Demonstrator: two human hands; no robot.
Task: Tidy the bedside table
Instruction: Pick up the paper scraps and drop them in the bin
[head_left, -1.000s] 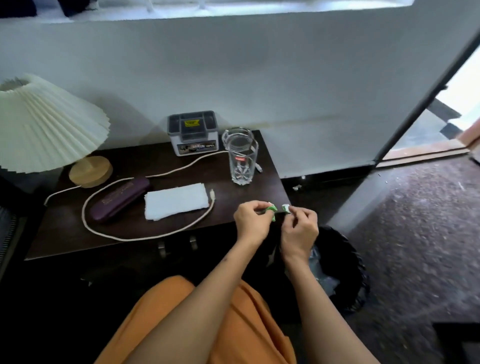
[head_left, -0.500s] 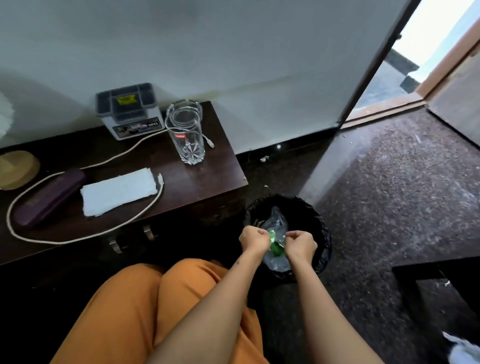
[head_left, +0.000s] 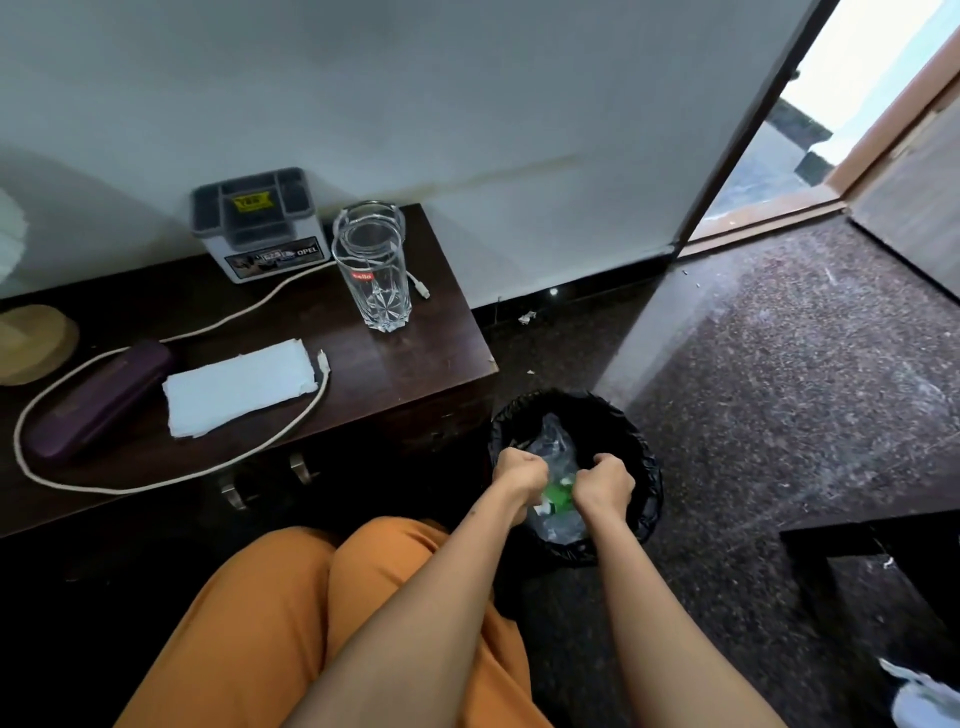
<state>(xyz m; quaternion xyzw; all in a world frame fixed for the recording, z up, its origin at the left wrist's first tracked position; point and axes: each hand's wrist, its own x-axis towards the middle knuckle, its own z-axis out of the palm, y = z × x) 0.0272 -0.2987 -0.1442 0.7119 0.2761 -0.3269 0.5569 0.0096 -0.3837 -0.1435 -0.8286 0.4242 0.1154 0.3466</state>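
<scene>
Low centre of the frame, both hands, left (head_left: 519, 475) and right (head_left: 605, 480), hang clenched over the bin (head_left: 641, 467), green wrapper (head_left: 560, 493) between them, apparently dropping; glass (head_left: 373, 275), cable (head_left: 156, 478), case (head_left: 93, 400) and tissue (head_left: 239, 387) remain on the table (head_left: 415, 364), left.

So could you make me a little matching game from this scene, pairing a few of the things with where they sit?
Things:
1. drinking glass
2. purple case
3. grey organiser box
4. green wrapper

Places:
A. against the wall at the back of the table
B. over the black bin, between the two hands
C. near the table's right end, standing upright
D. left of the folded white tissue, inside the cable loop

Pairs: 1-C, 2-D, 3-A, 4-B
</scene>
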